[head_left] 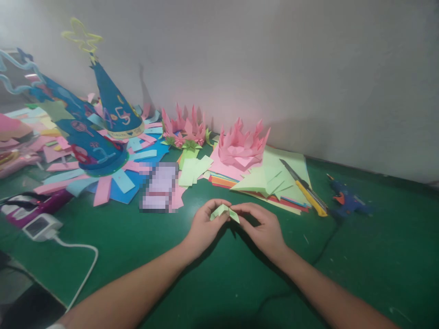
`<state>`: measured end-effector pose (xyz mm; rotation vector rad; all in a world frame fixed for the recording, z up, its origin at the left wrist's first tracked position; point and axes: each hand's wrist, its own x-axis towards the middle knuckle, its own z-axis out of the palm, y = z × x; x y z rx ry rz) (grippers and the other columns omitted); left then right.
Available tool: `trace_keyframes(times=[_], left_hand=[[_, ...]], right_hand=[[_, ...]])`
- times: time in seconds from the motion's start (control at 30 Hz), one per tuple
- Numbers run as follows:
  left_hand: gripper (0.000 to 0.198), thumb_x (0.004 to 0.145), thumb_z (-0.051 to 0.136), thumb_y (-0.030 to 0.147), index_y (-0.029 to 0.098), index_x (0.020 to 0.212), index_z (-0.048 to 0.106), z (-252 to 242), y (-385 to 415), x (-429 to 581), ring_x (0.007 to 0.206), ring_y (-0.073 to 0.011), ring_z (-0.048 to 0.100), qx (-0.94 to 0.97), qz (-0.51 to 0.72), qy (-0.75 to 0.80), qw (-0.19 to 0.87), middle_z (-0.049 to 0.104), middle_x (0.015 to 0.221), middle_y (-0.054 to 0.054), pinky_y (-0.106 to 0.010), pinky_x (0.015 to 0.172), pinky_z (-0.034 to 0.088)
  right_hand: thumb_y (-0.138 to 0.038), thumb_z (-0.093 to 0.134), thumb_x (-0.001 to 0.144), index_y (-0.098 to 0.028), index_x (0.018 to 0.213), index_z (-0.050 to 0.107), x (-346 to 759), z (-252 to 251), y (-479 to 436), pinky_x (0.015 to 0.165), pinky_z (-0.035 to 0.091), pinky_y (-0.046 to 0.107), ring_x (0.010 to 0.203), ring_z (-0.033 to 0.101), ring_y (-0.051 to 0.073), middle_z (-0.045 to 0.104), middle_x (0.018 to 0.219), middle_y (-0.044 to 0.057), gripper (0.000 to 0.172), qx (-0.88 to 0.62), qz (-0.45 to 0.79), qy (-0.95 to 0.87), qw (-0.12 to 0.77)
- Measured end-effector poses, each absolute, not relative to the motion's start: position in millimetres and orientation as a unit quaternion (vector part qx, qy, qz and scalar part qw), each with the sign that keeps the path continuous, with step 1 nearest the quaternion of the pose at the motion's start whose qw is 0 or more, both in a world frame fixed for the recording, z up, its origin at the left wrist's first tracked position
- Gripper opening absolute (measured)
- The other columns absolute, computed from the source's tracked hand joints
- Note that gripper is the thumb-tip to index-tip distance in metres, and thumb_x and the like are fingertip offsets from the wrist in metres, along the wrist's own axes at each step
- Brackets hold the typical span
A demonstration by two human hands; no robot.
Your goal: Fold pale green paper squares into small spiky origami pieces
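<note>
Pinched from both sides: left hand (204, 225) and right hand (262, 226) grasping folded pale-green paper (223, 209).
Paper's over the green table (206, 278), between the fingertips. Risk: uneven pinch could skew creases; fingers covering folds could mask misalignment.

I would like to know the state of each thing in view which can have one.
Green paper piece: folded, in both hands
Left hand: pinching the paper
Right hand: pinching it too
Yellow-handled knife: blade out
Blue glue gun: lying down, unheld
Pink crowns: standing
Blue cone hats: points up
Phone-like object: blurred, cannot tell
White device: cable attached
</note>
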<state>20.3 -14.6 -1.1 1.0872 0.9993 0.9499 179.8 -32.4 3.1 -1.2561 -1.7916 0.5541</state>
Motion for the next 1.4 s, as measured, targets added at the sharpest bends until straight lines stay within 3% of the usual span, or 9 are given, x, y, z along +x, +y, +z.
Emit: trace_keyframes(times=[0.17,0.33,0.6,1.07,1.4], left_hand=[[0.022,0.073,0.065,0.027,0.018,0.088,0.051,-3.1,-13.9,21.4,0.068,-0.0097,0.052,0.485,0.429,0.417,0.638,0.053,0.08,0.001,-0.022,0.067,0.042],[0.013,0.076,0.059,0.02,0.018,0.088,0.053,-4.9,-14.1,20.9,0.072,-0.0114,0.051,0.537,0.404,0.431,0.602,0.054,0.079,0.001,-0.022,0.067,0.042],[0.021,0.08,0.05,0.015,0.02,0.095,0.064,2.3,-15.0,20.1,0.096,-0.0178,0.056,0.608,0.388,0.417,0.553,0.062,0.098,-0.005,-0.029,0.087,0.042],[0.024,0.078,0.056,0.014,0.02,0.098,0.067,3.5,-15.5,19.5,0.098,-0.0191,0.057,0.6,0.414,0.387,0.565,0.062,0.1,-0.006,-0.031,0.089,0.043],[0.021,0.082,0.056,0.017,0.021,0.098,0.068,4.0,-14.9,17.1,0.095,-0.018,0.056,0.611,0.421,0.372,0.558,0.058,0.097,-0.006,-0.029,0.086,0.042]], right_hand=[[-0.018,0.056,0.082,-0.024,0.092,0.069,181.1,0.1,-30.6,0.072,0.054,0.03,0.08,0.067,0.018,0.072,0.088,0.003,0.017,-0.504,0.232,-0.717,0.422],[-0.016,0.06,0.079,-0.023,0.088,0.069,180.9,0.5,-30.4,0.07,0.053,0.029,0.077,0.066,0.017,0.071,0.085,0.003,0.015,-0.501,0.256,-0.709,0.425],[-0.022,0.061,0.08,-0.021,0.084,0.065,179.6,1.1,-31.1,0.068,0.051,0.029,0.074,0.064,0.017,0.069,0.08,0.003,0.006,-0.499,0.283,-0.696,0.431],[-0.022,0.06,0.08,-0.019,0.076,0.058,179.6,-1.3,-30.8,0.065,0.048,0.027,0.069,0.06,0.016,0.062,0.073,0.001,0.005,-0.483,0.316,-0.681,0.451],[-0.025,0.067,0.077,-0.021,0.071,0.064,181.0,-3.5,-27.6,0.064,0.049,0.026,0.068,0.06,0.015,0.064,0.073,0.001,0.008,-0.457,0.359,-0.643,0.498]])
